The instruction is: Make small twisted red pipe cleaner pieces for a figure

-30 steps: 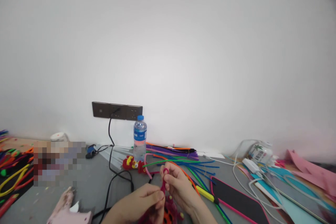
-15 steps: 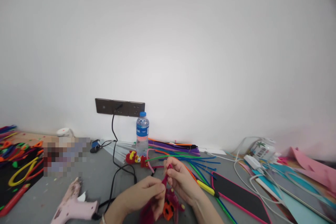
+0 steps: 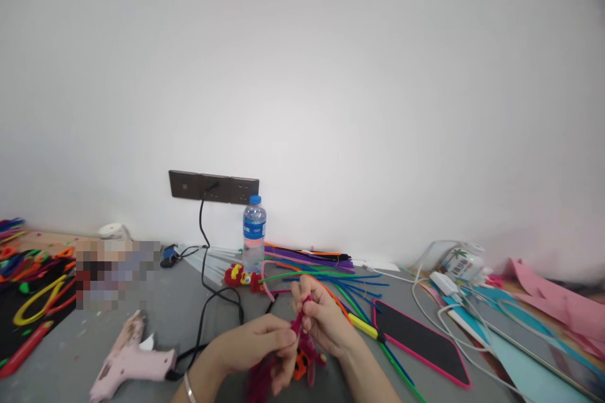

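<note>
From the head camera, your left hand [image 3: 258, 346] and right hand [image 3: 324, 322] meet low in the middle. Both pinch a thin, fuzzy magenta pipe cleaner [image 3: 299, 320] that stands nearly upright between your fingertips. Just below them a plush pink-and-orange piece [image 3: 302, 362] sits against the grey table [image 3: 75, 352], partly hidden by your fingers.

A glossy black cord [image 3: 204, 302] curls in from the dark wall socket strip [image 3: 213, 186] and passes just left of your left hand. Near it lies a stained pink glue gun [image 3: 128, 360]. Behind your hands stands a clear plastic water bottle [image 3: 254, 233], with a small red-and-yellow fuzzy figure [image 3: 241, 276] at its foot. Loose straight pipe cleaners [image 3: 326, 274] in many colours fan out beside it. To your right lie a yellow marker [image 3: 363, 326], a flat phone in a pink case [image 3: 418, 343] and tangled white cables [image 3: 444, 293].
</note>
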`<state>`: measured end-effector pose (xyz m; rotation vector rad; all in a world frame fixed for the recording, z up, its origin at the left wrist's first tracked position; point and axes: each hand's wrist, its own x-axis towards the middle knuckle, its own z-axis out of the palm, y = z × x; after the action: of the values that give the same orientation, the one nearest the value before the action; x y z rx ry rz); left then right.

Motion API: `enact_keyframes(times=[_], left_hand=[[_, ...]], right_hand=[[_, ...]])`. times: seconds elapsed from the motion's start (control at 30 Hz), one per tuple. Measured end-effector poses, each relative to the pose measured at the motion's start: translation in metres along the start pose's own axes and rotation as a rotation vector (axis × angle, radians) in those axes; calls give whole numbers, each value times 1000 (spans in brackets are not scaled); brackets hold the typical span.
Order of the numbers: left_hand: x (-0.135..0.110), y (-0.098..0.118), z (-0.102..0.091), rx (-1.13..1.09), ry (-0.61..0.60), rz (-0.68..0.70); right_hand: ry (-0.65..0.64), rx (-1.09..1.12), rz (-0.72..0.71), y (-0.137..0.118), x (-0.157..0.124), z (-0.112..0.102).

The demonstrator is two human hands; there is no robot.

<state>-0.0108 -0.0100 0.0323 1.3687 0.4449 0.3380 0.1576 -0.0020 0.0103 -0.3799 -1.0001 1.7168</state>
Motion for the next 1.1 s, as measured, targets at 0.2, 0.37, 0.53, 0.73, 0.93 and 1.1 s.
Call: enact_keyframes(times=[0.2,0.37,0.53,0.73,0.93,1.1], left_hand=[[1,3,4,-71,10,16],[6,-2,3,-194,193,68],[9,-7,5,-318,70,50],[10,-12,7,-360,-1,2],[10,-11,-1,-186,192,6],[14,-9,-10,87,334,41]], right_hand=[[-12,3,-13,-3,1,-7],[0,-2,-28,-10,0,-11],[-42,-45,34,-11,-2,-8],[-57,-106,69,-14,-4,-3],[101,-283,-12,-15,1,-8],[257,-417,-2,-12,7,-14]])
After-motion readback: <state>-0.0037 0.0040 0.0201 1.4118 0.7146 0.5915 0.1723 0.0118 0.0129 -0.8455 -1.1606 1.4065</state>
